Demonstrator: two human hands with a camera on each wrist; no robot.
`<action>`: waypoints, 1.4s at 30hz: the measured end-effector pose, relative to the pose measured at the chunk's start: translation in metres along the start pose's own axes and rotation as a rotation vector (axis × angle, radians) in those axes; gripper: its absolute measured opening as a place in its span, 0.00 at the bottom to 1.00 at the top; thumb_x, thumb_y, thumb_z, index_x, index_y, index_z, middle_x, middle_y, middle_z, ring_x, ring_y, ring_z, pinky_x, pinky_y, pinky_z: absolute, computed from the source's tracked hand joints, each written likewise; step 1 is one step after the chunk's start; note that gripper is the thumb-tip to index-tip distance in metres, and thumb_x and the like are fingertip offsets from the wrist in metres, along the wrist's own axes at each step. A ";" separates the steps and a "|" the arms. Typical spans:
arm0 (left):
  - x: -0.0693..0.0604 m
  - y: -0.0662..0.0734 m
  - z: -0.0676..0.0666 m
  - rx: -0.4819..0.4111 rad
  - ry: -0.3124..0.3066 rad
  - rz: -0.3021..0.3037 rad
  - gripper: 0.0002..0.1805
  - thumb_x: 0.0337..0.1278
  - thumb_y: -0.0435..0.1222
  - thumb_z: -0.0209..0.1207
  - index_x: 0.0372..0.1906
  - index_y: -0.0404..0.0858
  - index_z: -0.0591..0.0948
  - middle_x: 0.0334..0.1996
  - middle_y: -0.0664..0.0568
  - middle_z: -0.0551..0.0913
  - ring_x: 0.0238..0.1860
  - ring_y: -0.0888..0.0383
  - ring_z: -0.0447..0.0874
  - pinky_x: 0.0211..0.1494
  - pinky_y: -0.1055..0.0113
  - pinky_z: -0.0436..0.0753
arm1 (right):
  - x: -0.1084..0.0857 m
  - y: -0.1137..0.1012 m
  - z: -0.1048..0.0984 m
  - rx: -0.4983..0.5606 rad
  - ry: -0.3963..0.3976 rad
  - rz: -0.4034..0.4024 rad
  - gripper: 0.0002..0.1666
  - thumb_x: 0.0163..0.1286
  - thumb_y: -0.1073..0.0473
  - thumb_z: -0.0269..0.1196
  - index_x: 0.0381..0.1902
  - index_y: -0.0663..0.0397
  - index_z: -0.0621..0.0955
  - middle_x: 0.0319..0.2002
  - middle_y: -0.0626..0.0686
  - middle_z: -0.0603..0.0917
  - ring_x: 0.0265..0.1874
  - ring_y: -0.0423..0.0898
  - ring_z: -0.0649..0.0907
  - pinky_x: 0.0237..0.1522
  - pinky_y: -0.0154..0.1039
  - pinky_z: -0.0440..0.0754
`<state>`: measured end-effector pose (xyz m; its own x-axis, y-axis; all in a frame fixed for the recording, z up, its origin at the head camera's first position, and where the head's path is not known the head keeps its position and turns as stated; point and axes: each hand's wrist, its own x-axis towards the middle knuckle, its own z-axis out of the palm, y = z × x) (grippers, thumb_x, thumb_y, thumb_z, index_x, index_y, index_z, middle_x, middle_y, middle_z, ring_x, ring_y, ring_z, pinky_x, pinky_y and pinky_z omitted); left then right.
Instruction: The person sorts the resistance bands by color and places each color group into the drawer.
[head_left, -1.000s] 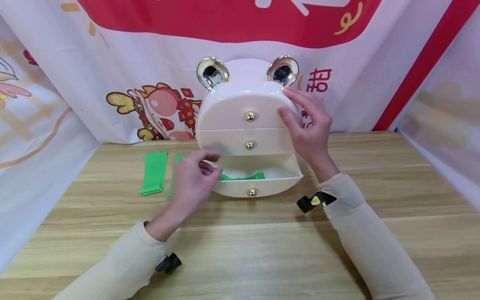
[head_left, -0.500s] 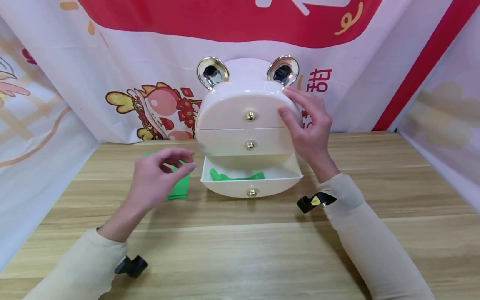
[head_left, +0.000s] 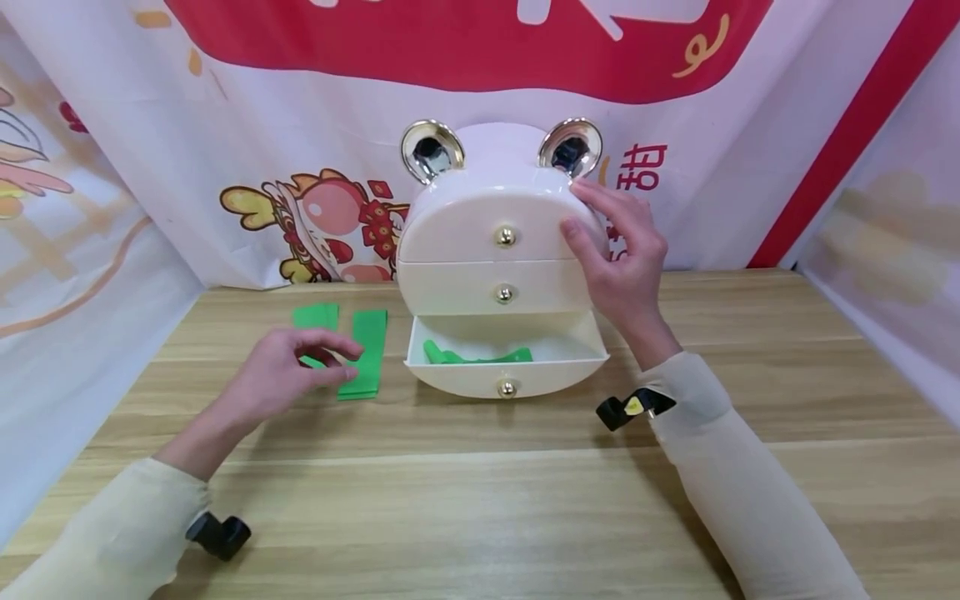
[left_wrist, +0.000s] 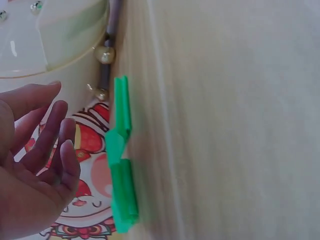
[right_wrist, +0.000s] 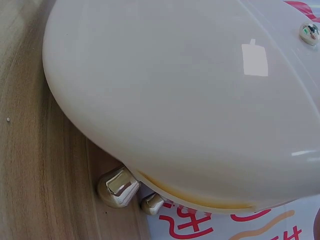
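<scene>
A white drawer box with two gold-rimmed round eyes on top stands on the table. Its bottom drawer is pulled out, and a green strip lies loosely bent inside. My right hand holds the box's upper right side, thumb on the front, a finger on top; the right wrist view shows mostly the box's glossy side. My left hand hovers with loosely bent fingers over two piles of folded green strips, holding nothing. The right pile shows well; the hand partly covers the left pile.
Two upper drawers with gold knobs are closed. A printed white and red cloth hangs behind the box and along both sides. Wood-grain tabletop spreads in front. Gold feet show low on the box in the right wrist view.
My left hand has moved left from the open drawer's left end to the green piles, uncovering the green strip in the drawer. My right hand has stayed on the box.
</scene>
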<state>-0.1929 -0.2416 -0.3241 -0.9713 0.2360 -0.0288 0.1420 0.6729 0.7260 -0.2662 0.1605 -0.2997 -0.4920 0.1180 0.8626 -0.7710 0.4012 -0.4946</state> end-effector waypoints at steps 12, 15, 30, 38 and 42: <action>0.006 -0.020 0.014 0.045 -0.114 -0.151 0.19 0.60 0.42 0.76 0.55 0.45 0.89 0.52 0.45 0.85 0.49 0.49 0.77 0.46 0.64 0.80 | 0.000 0.000 -0.001 -0.004 -0.005 0.011 0.22 0.70 0.57 0.71 0.61 0.49 0.88 0.65 0.46 0.87 0.64 0.42 0.81 0.58 0.34 0.81; 0.007 -0.022 0.016 0.076 -0.122 -0.160 0.19 0.58 0.41 0.77 0.54 0.45 0.90 0.50 0.46 0.85 0.49 0.49 0.77 0.49 0.63 0.78 | -0.001 0.001 0.000 -0.005 -0.009 0.015 0.22 0.70 0.58 0.72 0.61 0.50 0.87 0.65 0.48 0.87 0.64 0.43 0.81 0.57 0.33 0.81; 0.010 -0.015 0.020 0.140 -0.094 -0.149 0.13 0.61 0.37 0.74 0.50 0.44 0.90 0.44 0.48 0.88 0.45 0.50 0.78 0.46 0.63 0.78 | -0.001 0.000 -0.002 0.000 -0.017 0.002 0.23 0.70 0.57 0.72 0.62 0.49 0.87 0.66 0.48 0.87 0.65 0.44 0.81 0.56 0.33 0.82; 0.012 -0.012 0.023 0.157 -0.079 -0.104 0.09 0.66 0.36 0.70 0.49 0.41 0.89 0.43 0.48 0.88 0.44 0.52 0.81 0.48 0.64 0.81 | 0.001 0.000 -0.002 0.009 -0.021 -0.014 0.23 0.70 0.59 0.71 0.62 0.50 0.87 0.65 0.51 0.87 0.66 0.44 0.80 0.63 0.40 0.80; 0.013 -0.008 0.023 0.150 -0.046 -0.085 0.09 0.69 0.36 0.68 0.50 0.40 0.88 0.43 0.47 0.89 0.44 0.52 0.82 0.47 0.65 0.82 | 0.001 0.000 -0.002 0.006 -0.017 -0.005 0.22 0.70 0.58 0.71 0.62 0.49 0.87 0.65 0.49 0.87 0.66 0.43 0.81 0.63 0.38 0.81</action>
<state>-0.2019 -0.2284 -0.3462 -0.9719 0.2028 -0.1197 0.0894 0.7879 0.6093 -0.2654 0.1620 -0.2987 -0.4948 0.1006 0.8632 -0.7757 0.3967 -0.4909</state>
